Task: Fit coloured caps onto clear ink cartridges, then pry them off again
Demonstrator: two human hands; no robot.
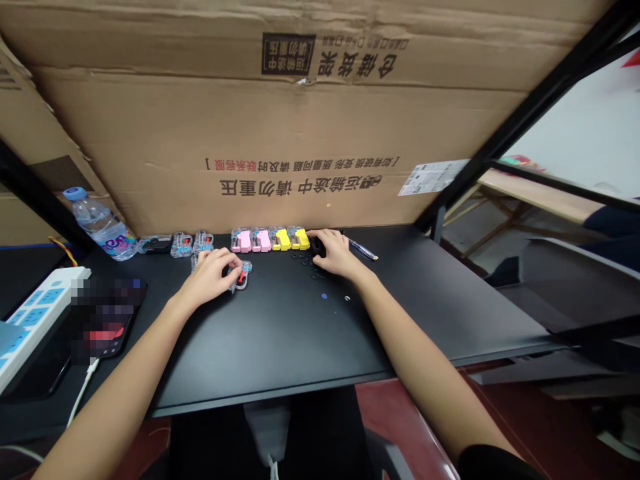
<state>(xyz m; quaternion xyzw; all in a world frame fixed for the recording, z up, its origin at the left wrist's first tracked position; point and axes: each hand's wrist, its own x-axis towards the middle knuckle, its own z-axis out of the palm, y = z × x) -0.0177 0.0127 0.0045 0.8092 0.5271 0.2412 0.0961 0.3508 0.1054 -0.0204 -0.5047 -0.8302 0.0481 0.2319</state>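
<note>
My left hand (214, 275) rests on the black table (280, 333), fingers curled round a small clear plastic piece with a red part (241, 276). My right hand (333, 253) lies over a patch of small black rings (309, 263) near the table's back edge, fingers bent down onto them; what they pinch is hidden. A row of small pink pieces (251, 241) and yellow pieces (290, 239) stands between the two hands along the cardboard wall. More clear pieces (191, 243) lie just left of my left hand.
A big cardboard sheet (280, 133) walls the table's back. A water bottle (100, 225) lies at back left, with a white power strip (35, 313) and a phone (107, 333) on the left. A pen (363, 250) sits right of my right hand. A black frame (525, 110) rises at right.
</note>
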